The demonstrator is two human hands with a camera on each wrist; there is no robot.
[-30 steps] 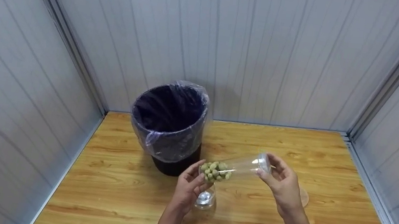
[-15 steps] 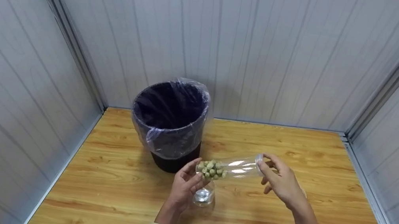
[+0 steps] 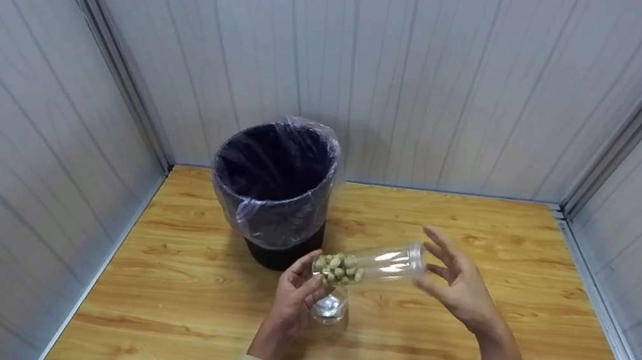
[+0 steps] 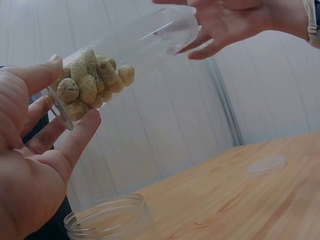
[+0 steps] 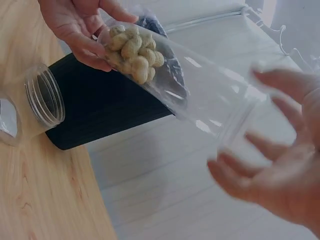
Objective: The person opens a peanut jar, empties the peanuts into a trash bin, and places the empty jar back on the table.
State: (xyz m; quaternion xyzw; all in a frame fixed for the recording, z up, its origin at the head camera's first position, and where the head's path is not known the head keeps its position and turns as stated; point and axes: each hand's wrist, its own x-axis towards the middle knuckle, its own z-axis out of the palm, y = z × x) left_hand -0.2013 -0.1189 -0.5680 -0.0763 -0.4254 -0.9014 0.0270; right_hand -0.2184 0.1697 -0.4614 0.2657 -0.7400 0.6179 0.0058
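My left hand [image 3: 295,295] grips the base end of a clear plastic jar [image 3: 385,263], thumb on one side and fingers on the other. Unshelled peanuts [image 4: 92,82] are heaped at that end of the jar. The jar is tilted, its whitish rim end raised toward the right. Around this rim end my right hand [image 3: 461,289] spreads its fingers, blurred in the right wrist view, holding nothing. Below the left hand, a second clear jar [image 4: 112,217] stands on the table, its threaded mouth uncovered.
A black bin [image 3: 283,254] lined with a translucent bag [image 3: 281,225] stands behind the left hand. On the wooden table [image 3: 177,312] lies a round translucent lid [image 4: 266,165], hidden behind the right arm in the head view. Pale panel walls [image 3: 414,79] enclose the table.
My right hand, earlier gripping the jar's rim end, has let go and spread its fingers. The left hand keeps hold of the jar, which has shifted slightly left.
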